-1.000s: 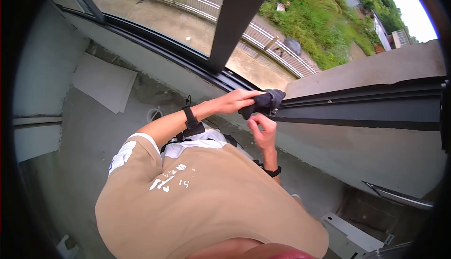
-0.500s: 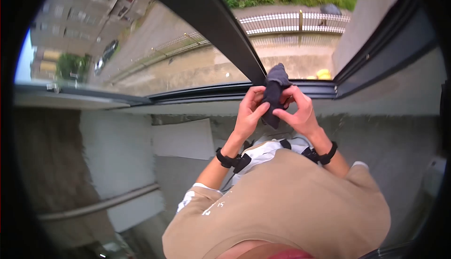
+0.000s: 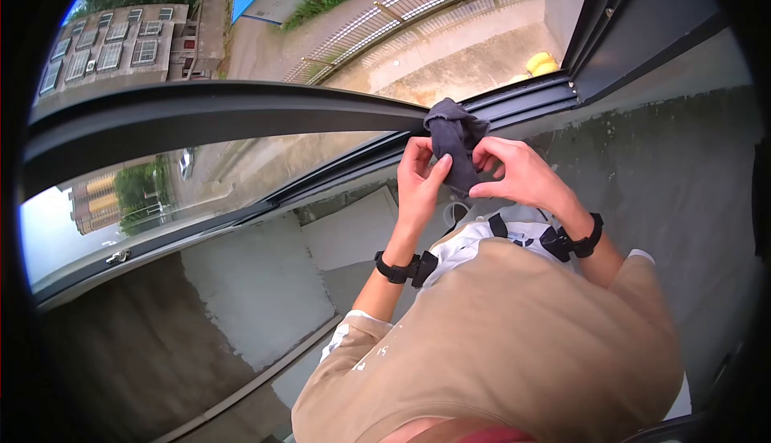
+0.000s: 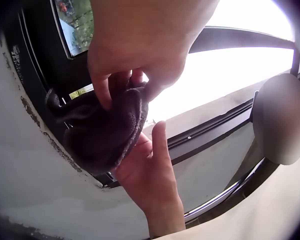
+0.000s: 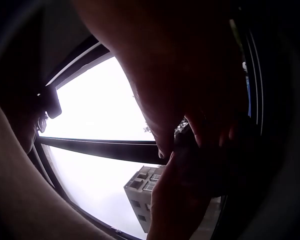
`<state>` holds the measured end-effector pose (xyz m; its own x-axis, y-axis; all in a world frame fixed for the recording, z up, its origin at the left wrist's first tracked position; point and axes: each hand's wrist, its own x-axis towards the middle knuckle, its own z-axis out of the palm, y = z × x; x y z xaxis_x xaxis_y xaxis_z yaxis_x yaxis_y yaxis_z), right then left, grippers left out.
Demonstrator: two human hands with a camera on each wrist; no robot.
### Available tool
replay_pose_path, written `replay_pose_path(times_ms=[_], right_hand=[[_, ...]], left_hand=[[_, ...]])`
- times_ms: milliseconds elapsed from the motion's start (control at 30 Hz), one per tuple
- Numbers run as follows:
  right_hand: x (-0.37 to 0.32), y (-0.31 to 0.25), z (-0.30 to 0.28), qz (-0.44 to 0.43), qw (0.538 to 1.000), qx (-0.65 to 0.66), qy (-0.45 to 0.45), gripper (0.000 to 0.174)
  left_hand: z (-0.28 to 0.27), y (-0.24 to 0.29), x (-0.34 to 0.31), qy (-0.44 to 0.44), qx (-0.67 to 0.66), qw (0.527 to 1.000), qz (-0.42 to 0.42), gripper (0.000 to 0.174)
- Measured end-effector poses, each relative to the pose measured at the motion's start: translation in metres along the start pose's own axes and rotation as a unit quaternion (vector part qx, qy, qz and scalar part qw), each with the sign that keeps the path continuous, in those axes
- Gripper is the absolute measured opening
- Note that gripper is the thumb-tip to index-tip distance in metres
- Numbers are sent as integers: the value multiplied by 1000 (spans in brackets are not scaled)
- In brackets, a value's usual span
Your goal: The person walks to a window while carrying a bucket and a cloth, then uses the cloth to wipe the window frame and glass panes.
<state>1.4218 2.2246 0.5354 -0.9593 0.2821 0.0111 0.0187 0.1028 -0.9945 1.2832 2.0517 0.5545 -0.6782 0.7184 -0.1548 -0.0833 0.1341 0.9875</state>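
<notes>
A bunched dark grey cloth [image 3: 458, 142] hangs in front of the black window frame, its upper end flopped over. My left hand [image 3: 419, 182] pinches it from the left, thumb on the near face. On the cloth's other side my right hand [image 3: 526, 174] has curved fingers at the fabric and its thumb close to the lower end. In the left wrist view, the cloth [image 4: 105, 130] spreads below the left fingers, and the right hand [image 4: 152, 175] is behind and under it with its thumb raised. The right wrist view is dark, with the cloth [image 5: 202, 167] between both hands.
A black window sash [image 3: 241, 114] stands at an angle to the left of the hands. The sill track [image 3: 522, 99] runs behind them to a wall corner. A pale board [image 3: 353, 230] lies below on the grey floor. Outside are a railing [image 3: 389, 11] and a yellow object [image 3: 542, 63].
A second ago the left hand held the cloth with the right hand lower beside it; the right hand has since come up to the cloth. The head view has swung left.
</notes>
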Motion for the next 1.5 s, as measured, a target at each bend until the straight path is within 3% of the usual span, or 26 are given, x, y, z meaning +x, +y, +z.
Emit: replay_pose_path(times_ms=[167, 267, 300, 367, 400, 633, 700, 767, 800, 833, 900, 1033, 1067, 1100, 1167, 1200, 1333, 1500], right_hand=[[2, 5, -13, 58, 998, -15, -33, 27], [1, 7, -21, -6, 1000, -14, -22, 18], [2, 7, -23, -3, 1000, -13, -21, 18], [2, 5, -26, -23, 997, 31, 65, 14], [2, -5, -32, 31, 997, 52, 56, 12], [19, -5, -29, 8, 985, 73, 157, 13], [21, -9, -33, 51, 986, 86, 132, 19], [26, -10, -29, -62, 978, 48, 193, 25], [24, -17, -37, -40, 989, 27, 136, 33], [24, -22, -42, -43, 990, 23, 135, 33], [25, -29, -49, -95, 990, -92, 51, 37], [25, -27, -49, -149, 971, -184, -38, 21], [24, -34, -49, -121, 967, -218, -55, 23], [24, -30, -44, -124, 966, -221, -56, 23], [25, -20, -33, -138, 950, -275, 52, 31], [25, -22, -33, -85, 958, -275, 6, 38], [32, -29, -15, -148, 972, -183, 15, 40], [46, -32, -3, -134, 975, -173, 46, 41]], left_hand=[[3, 3, 12, 7, -31, 997, -76, 20], [4, 4, 20, 2, 0, 993, -116, 19], [5, 5, 22, -3, 31, 994, -109, 18], [4, 6, 27, -13, 58, 993, -102, 18], [0, 5, 28, -14, 82, 992, -98, 19], [5, 26, 34, -73, 169, 981, -67, 27], [6, 37, 29, -99, 195, 975, -42, 30], [5, 47, 25, -133, 308, 942, 1, 32], [1, 40, 24, -126, 312, 942, -4, 26], [-6, 32, 24, -124, 311, 942, 1, 26], [-12, 26, 26, -102, 273, 956, 3, 20], [-19, 21, 22, -40, 233, 972, 20, 18], [-19, 23, 22, -24, 236, 971, 42, 18], [-19, 26, 21, -22, 234, 971, 46, 18], [-14, 37, 19, 20, 283, 955, 89, 18], [-9, 45, 18, 26, 293, 949, 113, 17], [-2, 56, 21, 41, 196, 973, 117, 15], [3, 74, 22, 41, 99, 992, 70, 19]])
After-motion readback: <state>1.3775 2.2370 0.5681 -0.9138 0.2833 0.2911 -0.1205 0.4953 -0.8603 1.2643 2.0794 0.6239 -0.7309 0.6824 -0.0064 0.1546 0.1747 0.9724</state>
